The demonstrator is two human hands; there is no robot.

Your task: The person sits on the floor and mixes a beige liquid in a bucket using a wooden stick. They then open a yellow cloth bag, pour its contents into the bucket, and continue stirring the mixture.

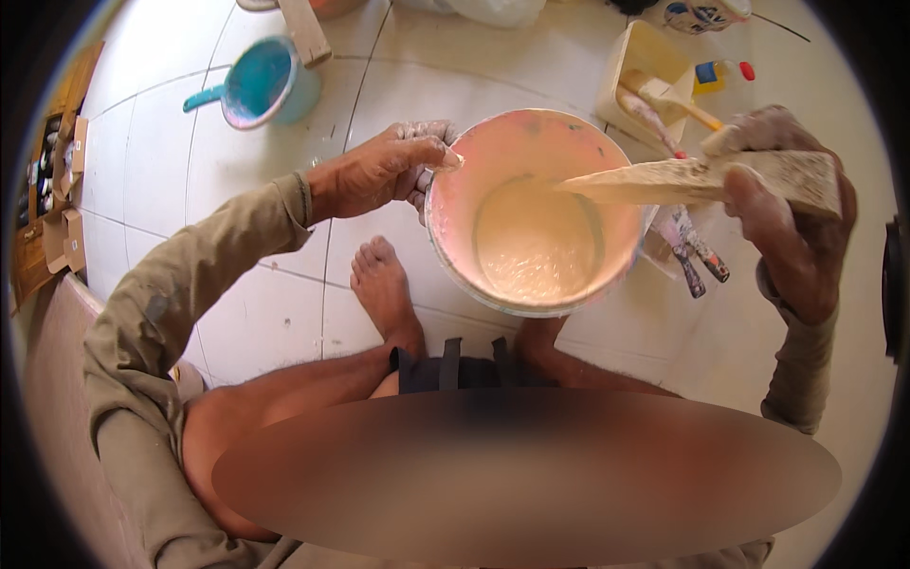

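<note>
A pinkish bucket (pixel 531 142) stands tilted toward me above the floor between my feet, with smooth cream-coloured liquid (pixel 536 251) inside. My left hand (pixel 389 169) grips its rim on the left side, the thumb over the edge and pale smears on the fingers. In my right hand (pixel 796 228) is a rough wooden stick (pixel 654 182), thick at the held end and tapering to the left. Its tip reaches over the right rim into the bucket, above or touching the liquid; I cannot tell which. Both hands are coated with whitish residue.
A teal dipper (pixel 265 81) with a handle sits at far left, beside a wooden block (pixel 305 36). At far right are a cream tray (pixel 627 62) holding brushes and a red-capped bottle (pixel 725 76). Paint-stained scrapers (pixel 694 248) lie right of the bucket. Cardboard boxes (pixel 66 242) stand left.
</note>
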